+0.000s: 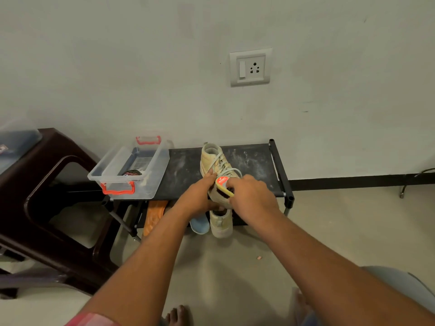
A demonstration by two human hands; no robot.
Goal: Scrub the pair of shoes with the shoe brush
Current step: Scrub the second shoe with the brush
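On top shelf of black shoe rack (pixel 256 165), against wall: cream high-top sneaker (pixel 213 158), collar toward wall, toe end toward front rail and seemingly just over it. Clasped round its fore part by left grip (pixel 200 196), thumb up along near side, fingers curled underneath and mostly hidden. Curled round shoe brush (pixel 224 184): right grip (pixel 253 194). Brush yellow-backed with red label, dark bristles pressed onto toe area. Second cream sneaker (pixel 221 223) of pair lower down, at front of bottom tier, apart from both grips, beside blue sole (pixel 199 225) and orange sandal (pixel 154 216). At left end of top shelf: clear plastic box (pixel 150 184) with red latches, round tin (pixel 133 172) inside.

Probably light and soft-sided, canvas or similar: yielding under brush pressure, prone to folding at ankle and to sliding on dusty shelf fabric. Best held where stiffest, round sole and toe cap as now, or backed from inside upper. Loose laces apt to snag bristles; worth keeping aside. Brush rigid, small, easily held by its back; short firm strokes likely enough. Judged mid-scrub on first shoe, second not yet taken up.
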